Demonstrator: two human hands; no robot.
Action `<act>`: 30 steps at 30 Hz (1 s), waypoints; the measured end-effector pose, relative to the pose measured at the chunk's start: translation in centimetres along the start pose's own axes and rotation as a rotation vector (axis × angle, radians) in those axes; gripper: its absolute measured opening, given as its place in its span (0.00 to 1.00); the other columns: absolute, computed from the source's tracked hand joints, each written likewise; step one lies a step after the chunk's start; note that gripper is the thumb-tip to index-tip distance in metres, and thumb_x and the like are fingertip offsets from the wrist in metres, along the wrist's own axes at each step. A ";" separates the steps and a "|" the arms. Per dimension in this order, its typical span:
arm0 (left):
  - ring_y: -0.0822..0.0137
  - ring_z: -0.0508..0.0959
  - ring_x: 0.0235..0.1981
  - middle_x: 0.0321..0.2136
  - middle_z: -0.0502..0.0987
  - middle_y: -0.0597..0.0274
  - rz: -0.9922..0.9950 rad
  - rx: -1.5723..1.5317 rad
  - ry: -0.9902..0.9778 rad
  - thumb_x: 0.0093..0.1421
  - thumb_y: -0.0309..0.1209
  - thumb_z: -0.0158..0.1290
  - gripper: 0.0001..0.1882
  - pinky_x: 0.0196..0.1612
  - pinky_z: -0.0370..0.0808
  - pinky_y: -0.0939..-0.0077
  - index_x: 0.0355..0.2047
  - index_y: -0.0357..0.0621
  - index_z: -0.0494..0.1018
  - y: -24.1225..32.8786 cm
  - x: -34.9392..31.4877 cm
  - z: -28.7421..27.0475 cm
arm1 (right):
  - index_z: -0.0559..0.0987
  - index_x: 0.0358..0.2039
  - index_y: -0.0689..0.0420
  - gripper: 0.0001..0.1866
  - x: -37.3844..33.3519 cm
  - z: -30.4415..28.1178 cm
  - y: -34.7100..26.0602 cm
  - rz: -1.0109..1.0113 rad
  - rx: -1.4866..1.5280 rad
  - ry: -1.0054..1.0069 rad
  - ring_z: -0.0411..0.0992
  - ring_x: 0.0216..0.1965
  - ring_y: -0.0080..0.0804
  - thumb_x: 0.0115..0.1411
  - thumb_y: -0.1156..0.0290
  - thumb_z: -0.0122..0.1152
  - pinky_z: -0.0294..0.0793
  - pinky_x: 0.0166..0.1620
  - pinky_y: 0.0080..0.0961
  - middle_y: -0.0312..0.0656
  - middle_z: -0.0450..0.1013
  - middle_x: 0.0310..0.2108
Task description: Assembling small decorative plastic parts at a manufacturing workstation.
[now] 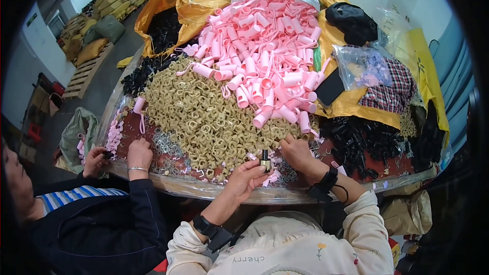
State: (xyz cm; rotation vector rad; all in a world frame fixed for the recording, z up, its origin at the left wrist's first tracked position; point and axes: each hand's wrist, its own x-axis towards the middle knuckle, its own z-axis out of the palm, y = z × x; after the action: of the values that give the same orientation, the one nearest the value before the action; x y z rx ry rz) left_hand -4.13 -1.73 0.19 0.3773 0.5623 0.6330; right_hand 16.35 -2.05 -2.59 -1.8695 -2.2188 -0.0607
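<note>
My left hand (240, 181) pinches a small black plastic tube (265, 155) upright at the table's near edge, with a khaki ring-shaped piece (265, 163) around its lower part. To its right, my right hand (298, 154) has its fingers drawn together at the near side of the heap. What those fingers hold, if anything, is hidden. In front of both hands spreads a large heap of khaki ring-shaped pieces (193, 107). Behind it rises a pile of pink plastic tubes with straps (249, 46). Small metal clips (289, 174) lie scattered around my hands.
Black plastic parts (351, 142) are piled at the right, near a dark phone-like slab (330, 87) and a clear bag (361, 66). Yellow sacks (158, 7) ring the back. On the left, another person's hands (138, 155) work at the same table (214, 189).
</note>
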 end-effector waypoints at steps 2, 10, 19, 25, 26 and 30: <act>0.59 0.76 0.35 0.32 0.74 0.53 0.006 0.004 0.009 0.53 0.20 0.46 0.08 0.38 0.76 0.76 0.34 0.33 0.69 0.1 0.1 -0.2 | 0.67 0.17 0.56 0.05 0.3 0.1 0.2 -0.032 -0.016 -0.008 0.69 0.23 0.39 0.42 0.73 0.53 0.66 0.25 0.35 0.41 0.63 0.20; 0.61 0.76 0.35 0.33 0.74 0.53 0.034 -0.038 0.003 0.53 0.20 0.46 0.08 0.37 0.76 0.77 0.34 0.34 0.69 -0.3 0.2 -1.2 | 0.65 0.19 0.57 0.03 0.4 0.0 0.9 -0.184 0.014 0.216 0.67 0.19 0.41 0.46 0.74 0.48 0.65 0.22 0.30 0.43 0.64 0.21; 0.62 0.76 0.34 0.32 0.74 0.55 0.032 -0.027 0.038 0.52 0.21 0.49 0.08 0.37 0.76 0.79 0.35 0.35 0.68 0.0 -0.4 -1.3 | 0.71 0.30 0.60 0.07 0.4 -4.2 -1.7 0.143 1.118 -0.148 0.60 0.17 0.20 0.57 0.71 0.46 0.59 0.20 0.19 0.31 0.63 0.15; 0.63 0.76 0.34 0.32 0.74 0.56 0.010 -0.023 -0.005 0.52 0.22 0.49 0.09 0.36 0.75 0.80 0.36 0.36 0.68 0.4 -0.6 -1.7 | 0.73 0.33 0.60 0.08 0.6 -7.2 -4.2 0.298 1.439 -0.417 0.60 0.21 0.14 0.57 0.71 0.49 0.59 0.25 0.11 0.28 0.63 0.20; 0.63 0.76 0.34 0.32 0.74 0.56 0.015 -0.031 -0.001 0.52 0.22 0.49 0.09 0.36 0.75 0.80 0.36 0.36 0.68 0.4 -0.7 -1.8 | 0.73 0.33 0.60 0.08 0.7 -7.3 -4.4 0.326 1.488 -0.440 0.61 0.22 0.14 0.57 0.71 0.49 0.60 0.26 0.11 0.29 0.65 0.21; 0.63 0.76 0.36 0.34 0.74 0.55 0.024 -0.012 -0.033 0.54 0.22 0.48 0.11 0.38 0.75 0.80 0.39 0.34 0.68 0.5 -1.0 -1.7 | 0.74 0.34 0.60 0.08 0.4 -6.8 -5.0 0.194 1.585 -0.400 0.61 0.26 0.13 0.57 0.72 0.48 0.60 0.29 0.10 0.28 0.64 0.23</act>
State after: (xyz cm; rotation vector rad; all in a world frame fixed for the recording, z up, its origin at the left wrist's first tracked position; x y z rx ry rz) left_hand -6.02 -1.74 -0.54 0.3835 0.5229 0.6519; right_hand 12.51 -3.79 4.71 -1.0625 -1.2567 1.6356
